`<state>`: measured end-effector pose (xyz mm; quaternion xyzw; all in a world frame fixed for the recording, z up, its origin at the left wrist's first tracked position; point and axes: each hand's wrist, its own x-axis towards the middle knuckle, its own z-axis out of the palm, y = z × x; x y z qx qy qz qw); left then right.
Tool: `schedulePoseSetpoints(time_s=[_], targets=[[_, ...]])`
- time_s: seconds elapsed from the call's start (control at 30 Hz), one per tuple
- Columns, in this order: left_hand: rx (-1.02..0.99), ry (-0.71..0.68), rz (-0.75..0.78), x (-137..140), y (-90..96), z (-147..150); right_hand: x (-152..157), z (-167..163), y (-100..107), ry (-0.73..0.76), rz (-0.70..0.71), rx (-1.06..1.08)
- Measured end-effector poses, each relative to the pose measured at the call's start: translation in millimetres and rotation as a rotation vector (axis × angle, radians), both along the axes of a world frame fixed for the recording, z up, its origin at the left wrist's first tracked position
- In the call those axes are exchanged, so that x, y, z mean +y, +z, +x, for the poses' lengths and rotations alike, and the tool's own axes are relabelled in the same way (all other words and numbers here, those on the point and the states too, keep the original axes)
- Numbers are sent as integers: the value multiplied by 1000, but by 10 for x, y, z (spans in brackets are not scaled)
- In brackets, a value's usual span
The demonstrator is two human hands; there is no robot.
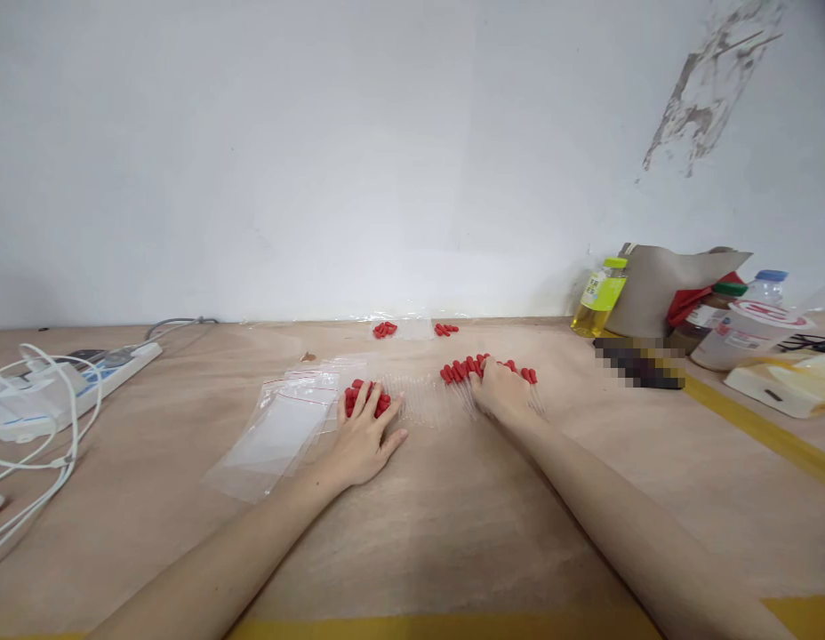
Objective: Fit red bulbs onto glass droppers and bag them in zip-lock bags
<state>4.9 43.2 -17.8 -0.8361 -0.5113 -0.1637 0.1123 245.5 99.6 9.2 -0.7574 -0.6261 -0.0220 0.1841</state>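
Left hand [363, 444] lay spread over red pieces [357, 384]; right hand [503, 388] curled, couldn't tell its grip; sideways drag risked scattering clear stems [420, 404].

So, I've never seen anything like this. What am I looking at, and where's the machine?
There is no machine here: the arms belong to a person, working bare-handed. The single picture comes from a camera worn on their head, looking forward and down.

On the wooden table, the left hand lies with fingers spread over a cluster of red ends. The right hand rests over a row of red-ended clear tubes; its fingertips are hard to make out, so I can't tell whether it grips any. Clear plastic bags lie beside the left hand.

Farther off are a white power strip on the left and a bottle of yellow liquid on the right.
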Motion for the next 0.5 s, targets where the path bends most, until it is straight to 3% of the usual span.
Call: schedulePoseSetpoints(time_s=[0.13, 0.23, 0.37, 0.5], targets=[[-6, -19, 10, 1, 4, 3, -75, -60, 10, 172, 75, 3], [-4, -25, 13, -8, 15, 8, -117, -188, -11, 293, 49, -1], [-44, 8, 29, 2, -7, 6, -132, -338, -54, 267, -53, -42], [-78, 62, 98, 23, -42, 3, -134, -411, -81, 268, -60, -89]])
